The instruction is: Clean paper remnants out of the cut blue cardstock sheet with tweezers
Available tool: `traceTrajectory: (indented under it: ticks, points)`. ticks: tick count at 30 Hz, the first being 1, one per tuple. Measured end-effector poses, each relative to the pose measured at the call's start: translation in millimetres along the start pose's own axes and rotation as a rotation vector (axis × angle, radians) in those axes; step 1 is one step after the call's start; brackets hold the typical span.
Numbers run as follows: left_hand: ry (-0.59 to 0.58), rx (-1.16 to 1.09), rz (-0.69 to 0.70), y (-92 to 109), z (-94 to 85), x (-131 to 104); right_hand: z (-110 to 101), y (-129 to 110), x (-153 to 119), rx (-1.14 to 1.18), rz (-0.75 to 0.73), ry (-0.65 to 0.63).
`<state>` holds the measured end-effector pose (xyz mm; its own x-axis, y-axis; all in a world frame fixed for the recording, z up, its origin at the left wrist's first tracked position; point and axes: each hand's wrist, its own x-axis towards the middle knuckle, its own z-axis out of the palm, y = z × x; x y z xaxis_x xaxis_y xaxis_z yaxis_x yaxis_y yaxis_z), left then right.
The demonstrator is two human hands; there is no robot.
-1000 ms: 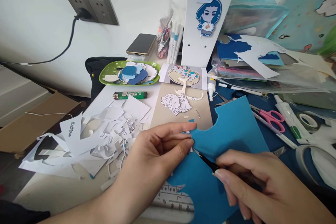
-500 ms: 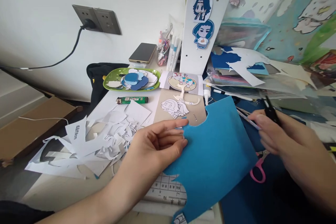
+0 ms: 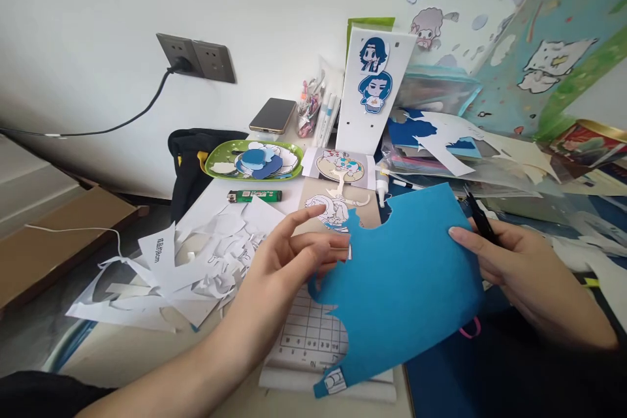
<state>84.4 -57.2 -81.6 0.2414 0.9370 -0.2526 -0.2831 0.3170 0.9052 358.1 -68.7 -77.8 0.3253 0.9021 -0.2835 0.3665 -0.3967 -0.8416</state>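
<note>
A large blue sheet (image 3: 401, 274), its left edge cut into curves, is held up in front of me. My left hand (image 3: 289, 255) is at that ragged edge, thumb and bent fingers closed there with the index finger stretched out; its grip is partly hidden. On the right, my right hand (image 3: 509, 261) pinches the sheet's side under its thumb. That hand also holds slim black tweezers (image 3: 480, 215), tips pointing up. A small printed paper piece (image 3: 336, 381) sits on the sheet's lower left corner. Pink-handled scissors (image 3: 471, 327) show only partly behind the sheet.
Paper scraps (image 3: 220, 261) are heaped at left, near a green lighter (image 3: 255, 196). Behind stand a green tray (image 3: 213, 157) of cutouts, a phone (image 3: 272, 115) and a white board (image 3: 362, 130) with two character cutouts. A glue bottle (image 3: 381, 192) lies beyond the blue sheet.
My right hand has moved left and taken hold of the blue sheet's right side, tweezers still in it. My left thumb has drawn back leftward. The camera view has tilted up slightly.
</note>
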Motion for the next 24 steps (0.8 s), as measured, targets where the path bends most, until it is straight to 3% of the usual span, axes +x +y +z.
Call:
traceTrajectory:
  ticks: [12,21,24]
  points:
    - [-0.003,0.076,-0.15,3.4,6.1,2.2,0.5,3.0,-3.5,0.061,-0.055,0.076]
    - [-0.061,0.069,-0.092,3.0,3.3,1.7,0.6,4.4,-8.7,0.09,-0.107,0.148]
    - [-0.064,0.062,-0.137,4.1,3.9,-0.7,2.3,3.0,-8.5,0.057,-0.134,0.185]
